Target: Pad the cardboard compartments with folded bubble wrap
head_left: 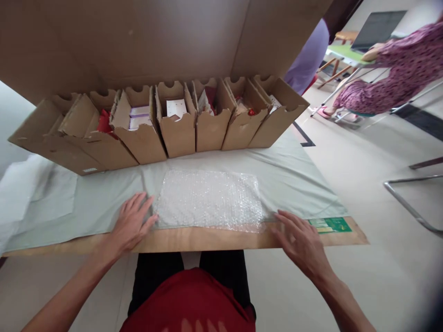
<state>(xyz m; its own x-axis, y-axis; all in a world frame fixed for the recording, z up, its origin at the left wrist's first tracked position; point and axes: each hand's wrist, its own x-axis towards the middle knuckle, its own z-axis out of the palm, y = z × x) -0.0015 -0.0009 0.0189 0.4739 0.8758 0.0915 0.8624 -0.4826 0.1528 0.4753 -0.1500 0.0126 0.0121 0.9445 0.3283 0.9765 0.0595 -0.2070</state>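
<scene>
A sheet of clear bubble wrap (209,198) lies flat on the pale green cloth (107,203), its near edge reaching over the bare wooden strip of the table. My left hand (133,221) rests on the cloth at the left side of the sheet, fingers spread and the fingertips close to its edge. To the right of the sheet, my right hand (299,240) is over the table's front edge with fingers apart, a little away from the wrap. Neither hand holds anything.
Several open cardboard bins (178,138) stand in a row behind the wrap, holding boxes and red items, before a tall cardboard panel (138,41). White foam sheets (38,184) lie at far left. A person in a patterned pink garment (404,78) sits by a laptop (377,30) at right.
</scene>
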